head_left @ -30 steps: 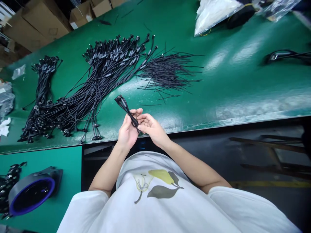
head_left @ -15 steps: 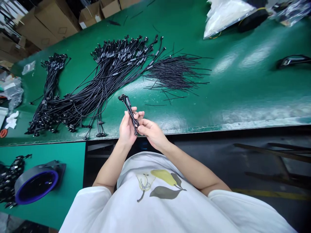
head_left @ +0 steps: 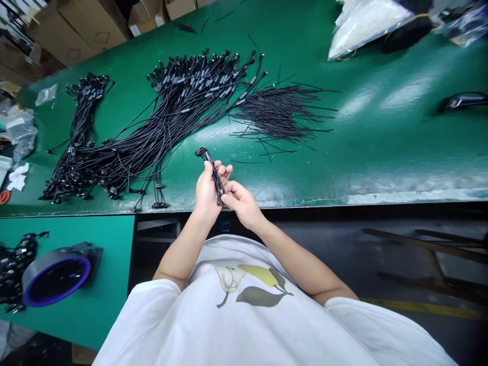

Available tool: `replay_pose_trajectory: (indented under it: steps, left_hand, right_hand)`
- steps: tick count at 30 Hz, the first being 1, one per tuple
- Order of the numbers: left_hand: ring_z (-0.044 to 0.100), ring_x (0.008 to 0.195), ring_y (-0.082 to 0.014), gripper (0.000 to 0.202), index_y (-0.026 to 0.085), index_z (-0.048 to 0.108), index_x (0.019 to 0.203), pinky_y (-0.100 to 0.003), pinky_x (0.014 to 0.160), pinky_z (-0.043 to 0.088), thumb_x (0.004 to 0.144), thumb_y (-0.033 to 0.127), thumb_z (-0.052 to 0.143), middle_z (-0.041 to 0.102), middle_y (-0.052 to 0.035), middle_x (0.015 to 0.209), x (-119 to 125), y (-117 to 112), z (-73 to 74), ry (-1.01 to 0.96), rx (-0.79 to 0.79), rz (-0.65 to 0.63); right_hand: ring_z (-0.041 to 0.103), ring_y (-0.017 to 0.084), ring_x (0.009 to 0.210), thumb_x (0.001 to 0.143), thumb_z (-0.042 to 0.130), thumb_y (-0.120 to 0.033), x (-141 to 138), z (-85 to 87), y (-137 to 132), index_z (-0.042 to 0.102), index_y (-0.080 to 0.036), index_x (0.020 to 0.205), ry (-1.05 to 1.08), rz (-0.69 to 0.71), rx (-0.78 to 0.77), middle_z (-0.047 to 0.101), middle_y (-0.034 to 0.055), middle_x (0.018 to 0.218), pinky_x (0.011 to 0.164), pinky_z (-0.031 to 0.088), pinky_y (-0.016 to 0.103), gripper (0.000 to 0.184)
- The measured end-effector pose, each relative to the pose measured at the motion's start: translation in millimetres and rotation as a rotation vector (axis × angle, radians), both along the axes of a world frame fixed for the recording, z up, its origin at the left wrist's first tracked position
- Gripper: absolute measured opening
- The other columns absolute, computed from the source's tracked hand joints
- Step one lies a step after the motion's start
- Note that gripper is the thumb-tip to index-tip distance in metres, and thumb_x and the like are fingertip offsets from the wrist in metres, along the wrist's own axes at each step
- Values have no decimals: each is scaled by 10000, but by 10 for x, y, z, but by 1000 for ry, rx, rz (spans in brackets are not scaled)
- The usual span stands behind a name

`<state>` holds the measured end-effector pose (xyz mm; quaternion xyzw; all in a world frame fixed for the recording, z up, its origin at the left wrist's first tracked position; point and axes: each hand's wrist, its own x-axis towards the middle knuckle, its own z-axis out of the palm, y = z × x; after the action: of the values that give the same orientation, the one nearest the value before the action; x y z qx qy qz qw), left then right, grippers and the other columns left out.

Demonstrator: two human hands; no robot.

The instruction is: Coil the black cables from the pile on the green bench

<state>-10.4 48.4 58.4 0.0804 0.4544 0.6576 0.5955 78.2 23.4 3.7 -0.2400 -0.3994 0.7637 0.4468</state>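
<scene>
Black cable pinched between thumb and fingers of left hand, right hand fingertips closed on its lower end, connector sticking up free above green table.

Your workbench: green top, scuffed pale along the near edge. Lying on it, left to right: a smaller bundle of black cables, a large bundle of black cables, a fan of loose thin black wires. Far right: a white plastic bag and a black cable piece. Far left: a small clear bag. Lower teal shelf, near left — a dark roll with a blue rim, black connectors.
</scene>
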Motion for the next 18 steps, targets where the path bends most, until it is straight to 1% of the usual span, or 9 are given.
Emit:
replay_pose_trajectory:
  steps: [2, 4, 6, 10, 12, 15, 17, 18]
  left_hand:
    - [674, 659, -97, 282, 135, 617, 844, -280, 930, 486, 973, 337, 469, 533, 44, 572, -8, 25, -35, 42, 21, -3]
    - [670, 647, -91, 269, 134, 630, 886, -270, 912, 492, 979, 319, 459, 524, 51, 564, -23, 39, -70, 86, 57, -18]
    - [672, 650, -90, 258, 136, 634, 893, -265, 900, 498, 976, 314, 468, 531, 51, 570, -41, 46, -90, 76, 57, -30]
    - [672, 639, -89, 289, 128, 644, 889, -274, 910, 509, 984, 324, 453, 553, 40, 568, -61, 47, -46, -62, -3, -96]
    - [661, 612, -81, 319, 118, 641, 871, -272, 906, 516, 996, 316, 426, 549, 41, 550, -58, 50, 1, -126, -22, -110]
    - [669, 634, -82, 348, 118, 611, 791, -269, 886, 528, 1005, 301, 408, 570, 30, 564, -57, 83, 36, -173, -54, -37]
    - [674, 652, -84, 356, 124, 585, 747, -274, 887, 531, 1004, 302, 413, 574, 25, 574, -83, 130, 12, -188, -80, -6]
    - [658, 615, -74, 360, 127, 575, 731, -274, 888, 530, 1002, 305, 419, 549, 36, 550, -105, 158, -14, -199, -96, -12]
  right_hand:
    - [440, 73, 613, 780, 713, -414, 27, 1, -6, 525, -197, 858, -30, -1, 67, 482, -46, 729, 580, 387, 209, 298]
    - [482, 80, 654, 716, 775, -358, 43, -7, -6, 531, -200, 882, -89, -16, 129, 487, -45, 755, 615, 422, 217, 335]
    - [518, 86, 653, 686, 797, -318, 48, -18, -2, 527, -200, 879, -143, -38, 146, 490, -51, 742, 621, 446, 227, 352]
    - [543, 86, 521, 765, 726, -368, 35, -25, -8, 512, -198, 865, -151, -37, 120, 466, -77, 656, 537, 442, 237, 291]
    - [542, 83, 507, 772, 719, -387, 22, -25, -18, 504, -199, 869, -137, -43, 139, 467, -79, 653, 527, 436, 233, 302]
    - [533, 77, 513, 775, 715, -398, -1, -55, -14, 488, -203, 894, -163, -42, 194, 480, -73, 683, 532, 436, 228, 322]
    - [535, 79, 510, 814, 671, -388, -10, -96, 15, 480, -205, 916, -226, -31, 242, 471, -71, 692, 547, 447, 235, 283]
    - [537, 83, 516, 843, 632, -368, -6, -116, 36, 477, -206, 930, -275, -30, 270, 461, -71, 689, 568, 458, 243, 240]
